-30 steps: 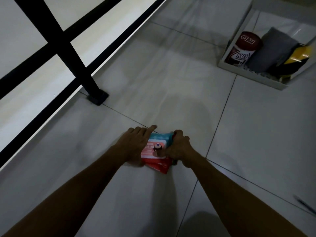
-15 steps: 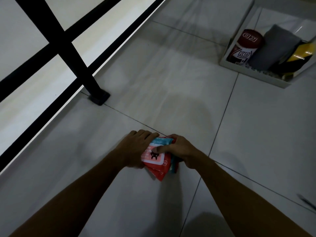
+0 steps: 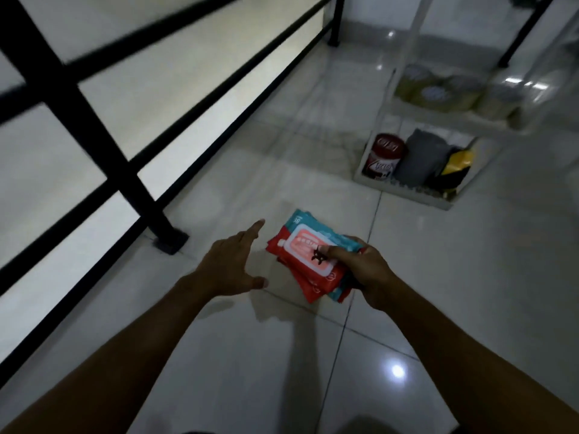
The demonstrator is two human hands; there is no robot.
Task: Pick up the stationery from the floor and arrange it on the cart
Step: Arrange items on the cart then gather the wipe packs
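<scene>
A small stack of red and teal packets [image 3: 308, 256] with a pink label is lifted off the tiled floor. My right hand [image 3: 365, 270] grips the stack from its right side, thumb pressed on the top label. Just left of the packets, my left hand [image 3: 230, 266] hovers with fingers spread and straight, holding nothing. The white cart [image 3: 404, 191] stands at the upper right, about a tile away from the packets.
On the cart's bottom shelf sit a red canister [image 3: 383, 156], a grey folded cloth [image 3: 421, 158] and a yellow and black item [image 3: 454, 167]. Pale rolls [image 3: 438, 89] fill the shelf above. A black railing [image 3: 94, 126] with a floor-mounted post runs along the left.
The packets have come up off the floor in my right hand. My left hand has let go and spread open to the left. The view has tilted up, showing more of the cart.
</scene>
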